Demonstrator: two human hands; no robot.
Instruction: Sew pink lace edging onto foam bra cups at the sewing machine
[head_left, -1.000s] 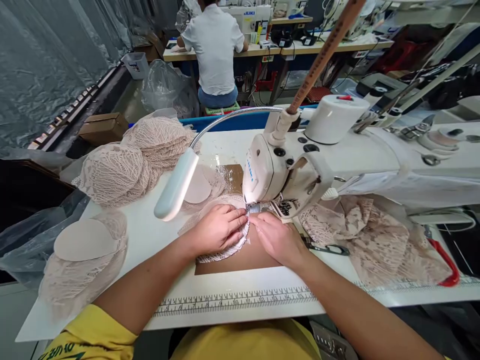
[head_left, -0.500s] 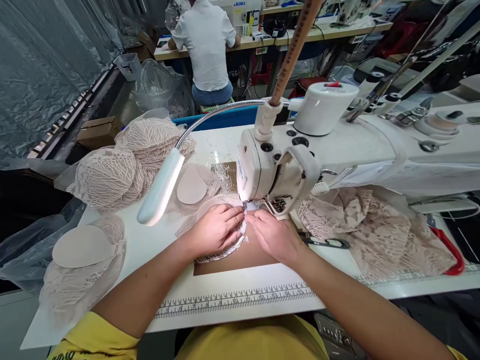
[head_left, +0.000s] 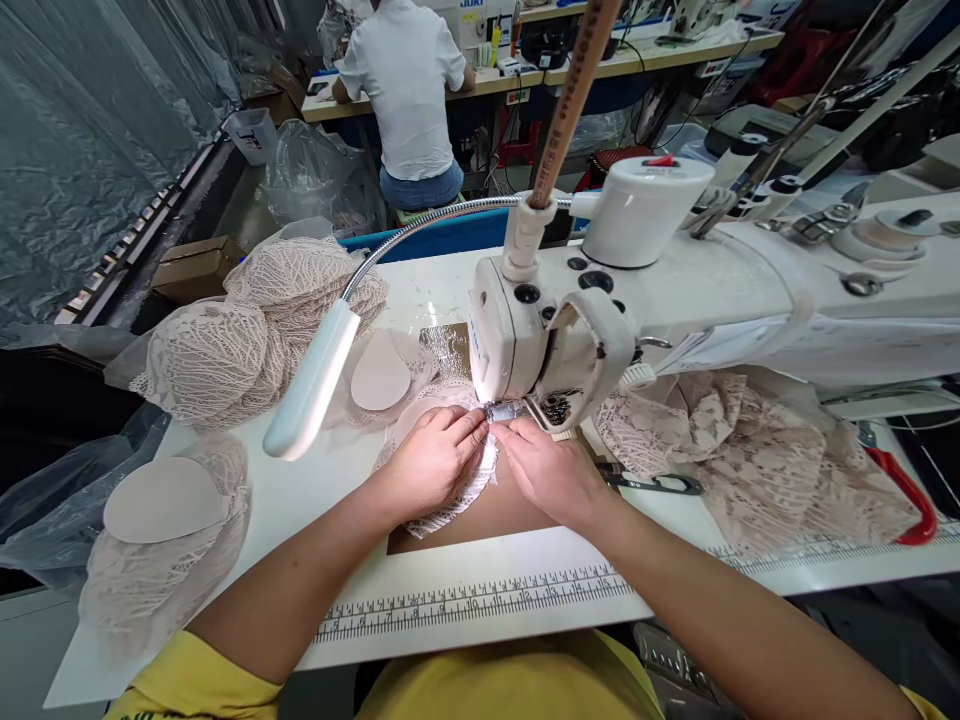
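Head view: a lace piece (head_left: 471, 490) is held at the presser foot (head_left: 504, 410) of the sewing machine (head_left: 510, 330), covered by the left hand (head_left: 431, 462), fingers close together. Its edge is met by the right hand's (head_left: 555, 472) fingertips; whether either hand is pinching cannot be told.

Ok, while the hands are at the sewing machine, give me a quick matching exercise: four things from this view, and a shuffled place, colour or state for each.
Things:
1. left hand
2. lamp head
3. curved handle
4. ruler scale

Descriptions:
A. red, toward the right end of the table
B. along the table's near edge
C. on the lace piece
D. at the end of a bent metal gooseneck

Pairs: 1-C, 2-D, 3-A, 4-B
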